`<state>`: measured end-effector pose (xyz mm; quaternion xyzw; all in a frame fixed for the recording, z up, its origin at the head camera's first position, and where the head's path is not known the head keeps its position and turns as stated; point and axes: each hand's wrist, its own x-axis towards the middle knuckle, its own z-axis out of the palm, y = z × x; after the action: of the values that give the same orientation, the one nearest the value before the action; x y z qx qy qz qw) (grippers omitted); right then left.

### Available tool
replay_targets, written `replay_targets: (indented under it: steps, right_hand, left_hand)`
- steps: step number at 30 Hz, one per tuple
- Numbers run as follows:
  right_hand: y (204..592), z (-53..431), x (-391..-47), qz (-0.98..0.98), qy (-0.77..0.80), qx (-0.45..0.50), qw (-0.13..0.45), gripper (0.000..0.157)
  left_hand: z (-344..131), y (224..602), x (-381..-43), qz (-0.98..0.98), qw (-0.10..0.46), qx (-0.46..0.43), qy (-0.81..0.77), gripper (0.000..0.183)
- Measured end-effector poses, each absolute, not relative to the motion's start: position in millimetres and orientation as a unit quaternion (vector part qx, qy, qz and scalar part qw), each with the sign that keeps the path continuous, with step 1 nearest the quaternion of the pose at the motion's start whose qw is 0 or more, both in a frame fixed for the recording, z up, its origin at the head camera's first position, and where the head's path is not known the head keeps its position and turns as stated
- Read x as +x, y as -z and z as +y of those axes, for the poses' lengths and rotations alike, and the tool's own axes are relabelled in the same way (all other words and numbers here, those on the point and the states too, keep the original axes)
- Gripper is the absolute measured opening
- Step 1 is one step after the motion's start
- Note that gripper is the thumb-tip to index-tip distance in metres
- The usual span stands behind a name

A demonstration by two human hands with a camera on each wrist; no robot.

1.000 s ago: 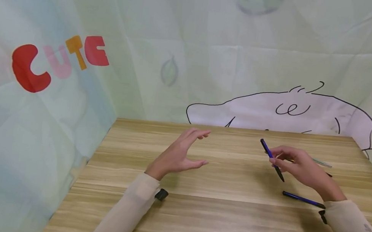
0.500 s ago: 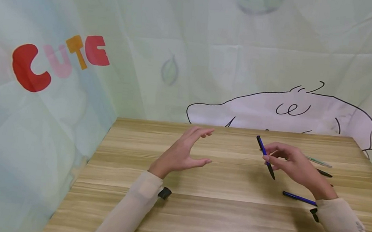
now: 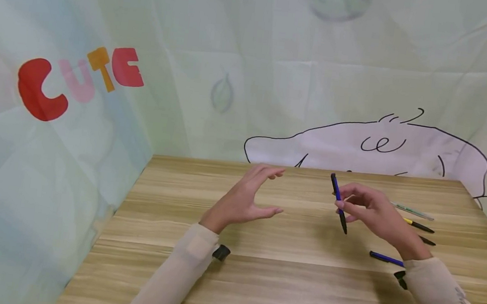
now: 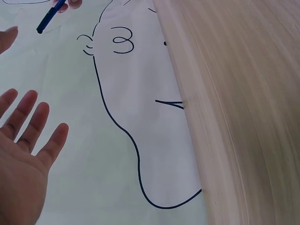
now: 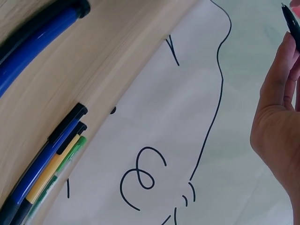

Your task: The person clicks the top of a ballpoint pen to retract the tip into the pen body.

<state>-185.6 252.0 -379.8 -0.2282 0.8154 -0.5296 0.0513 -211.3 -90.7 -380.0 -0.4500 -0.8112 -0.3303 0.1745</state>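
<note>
Pinched between the thumb and fingers of my right hand (image 3: 374,209) is a blue pen (image 3: 336,188) with black ends, raised above the table and tilted. Its dark tip also shows at the right edge of the right wrist view. Facing it, my left hand (image 3: 240,197) hovers over the table, fingers spread apart from the thumb and nothing between them. In the left wrist view the left palm (image 4: 21,173) is turned up to the camera, and part of the held pen (image 4: 50,16) appears at the top.
Right of and behind the right hand lie a green-and-clear pen (image 3: 414,211), a yellow-and-black pen (image 3: 420,226) and a blue pen (image 5: 37,168). Another blue pen (image 3: 384,258) lies nearer, partly behind the right sleeve. A printed cloth (image 3: 236,61) hangs along the wooden table's (image 3: 281,292) back and left edges.
My right hand has moved left with the blue pen, which now stands more upright. My left hand has drifted slightly right. More of the pens behind the right hand show.
</note>
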Motion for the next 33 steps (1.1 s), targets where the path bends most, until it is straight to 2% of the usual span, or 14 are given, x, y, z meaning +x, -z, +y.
replay_targets:
  steps: [33]
  right_hand:
    - [377, 216, -185, 0.763, 0.615, -0.178, 0.088, 0.035]
  left_hand:
    - [-61, 375, -212, -0.809, 0.160, -0.444, 0.350, 0.090]
